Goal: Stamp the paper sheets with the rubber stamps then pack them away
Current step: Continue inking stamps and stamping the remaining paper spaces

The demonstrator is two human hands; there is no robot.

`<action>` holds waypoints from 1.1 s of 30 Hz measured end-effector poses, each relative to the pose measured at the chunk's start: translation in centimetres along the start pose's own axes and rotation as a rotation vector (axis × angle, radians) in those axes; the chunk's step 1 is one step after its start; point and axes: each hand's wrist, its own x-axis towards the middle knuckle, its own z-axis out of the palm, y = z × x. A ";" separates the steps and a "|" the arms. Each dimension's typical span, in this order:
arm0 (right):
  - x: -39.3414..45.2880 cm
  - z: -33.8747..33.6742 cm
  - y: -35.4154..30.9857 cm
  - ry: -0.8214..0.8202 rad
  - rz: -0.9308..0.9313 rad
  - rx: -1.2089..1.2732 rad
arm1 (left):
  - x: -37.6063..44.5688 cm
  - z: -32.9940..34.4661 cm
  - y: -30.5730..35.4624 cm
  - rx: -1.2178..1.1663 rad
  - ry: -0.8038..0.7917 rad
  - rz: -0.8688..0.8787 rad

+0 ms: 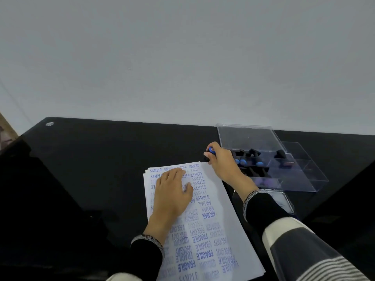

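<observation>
A stack of white paper sheets lies on the black table, the top sheet covered with blue stamped words. My left hand lies flat on the upper left of the sheet with straight fingers. My right hand grips a black rubber stamp with a blue knob at the sheet's top right corner. Just to the right stands an open clear plastic box holding several more black stamps with blue knobs.
The box's clear lid stands open at the back. A flat ink pad case lies near my right forearm. The black glossy table runs to a pale wall behind.
</observation>
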 end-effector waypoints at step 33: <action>-0.1 0.7 -0.5 0.024 -0.124 -0.449 | -0.3 -0.5 0.4 -0.031 -0.005 -0.035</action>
